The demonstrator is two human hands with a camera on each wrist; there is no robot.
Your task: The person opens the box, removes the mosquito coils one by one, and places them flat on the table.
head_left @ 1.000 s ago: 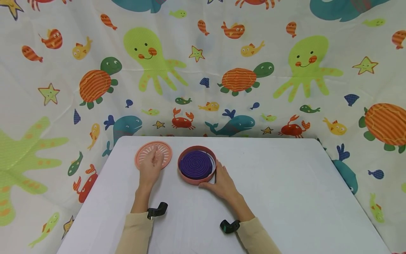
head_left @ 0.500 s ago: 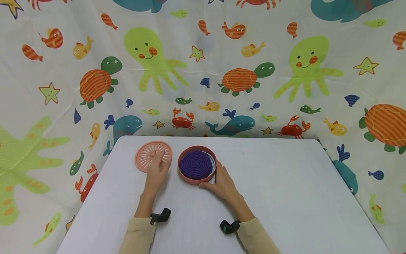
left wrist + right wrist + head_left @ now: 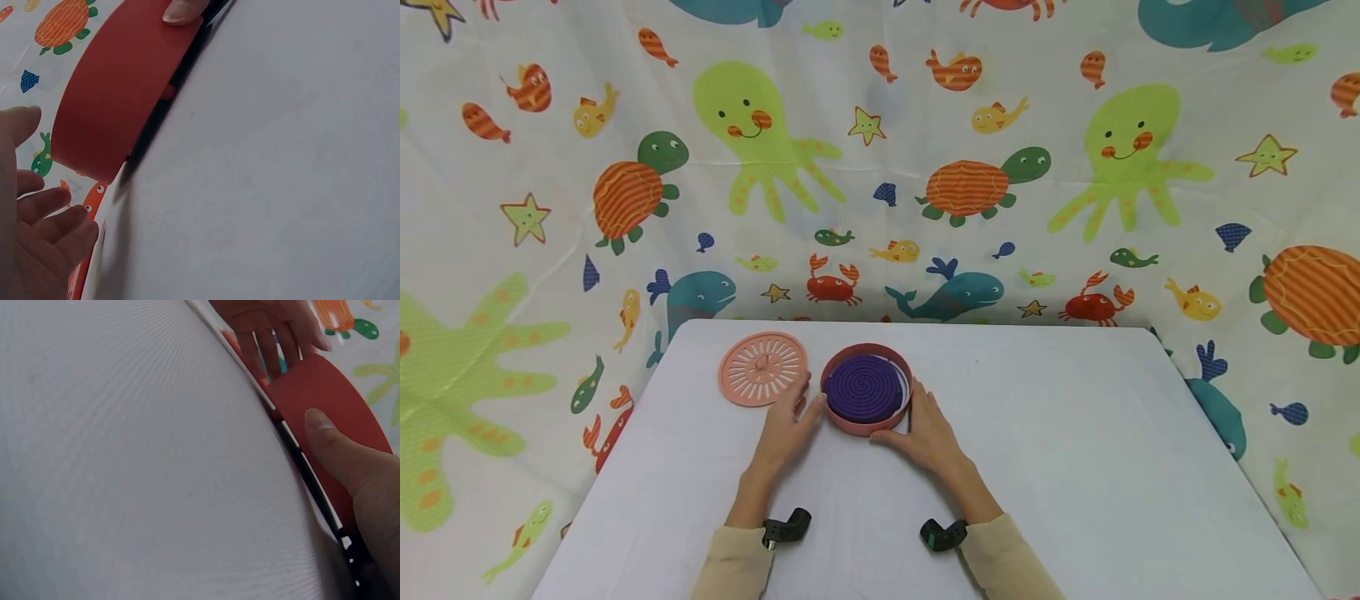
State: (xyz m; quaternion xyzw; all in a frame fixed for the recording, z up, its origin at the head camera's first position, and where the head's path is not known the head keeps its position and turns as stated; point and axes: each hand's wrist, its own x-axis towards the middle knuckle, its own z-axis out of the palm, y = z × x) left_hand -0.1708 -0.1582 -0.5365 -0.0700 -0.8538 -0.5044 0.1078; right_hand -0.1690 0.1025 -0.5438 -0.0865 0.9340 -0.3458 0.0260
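Observation:
A round red mosquito coil holder (image 3: 848, 429) sits on the table with a purple spiral mosquito coil (image 3: 863, 389) inside it. My right hand (image 3: 928, 429) holds its right side, the thumb (image 3: 328, 437) lying on the front wall and the fingers along the far right. My left hand (image 3: 788, 425) is at the holder's left side, fingers loosely spread and holding nothing, the thumb tip right by the rim. In the left wrist view its fingers (image 3: 62, 231) stand beside the red wall (image 3: 119, 87). Behind them lies the slotted pink lid (image 3: 752, 367) with a small knob.
The white table (image 3: 1075, 458) reaches back to a hanging cloth (image 3: 895, 100) printed with sea animals. Each wrist wears a black camera band, the left one (image 3: 787, 527) and the right one (image 3: 943, 535).
My left hand has come off the lid's knob, moving right and toward me to the holder's left side, its fingers opening. The lid, the holder and my right hand have stayed in place.

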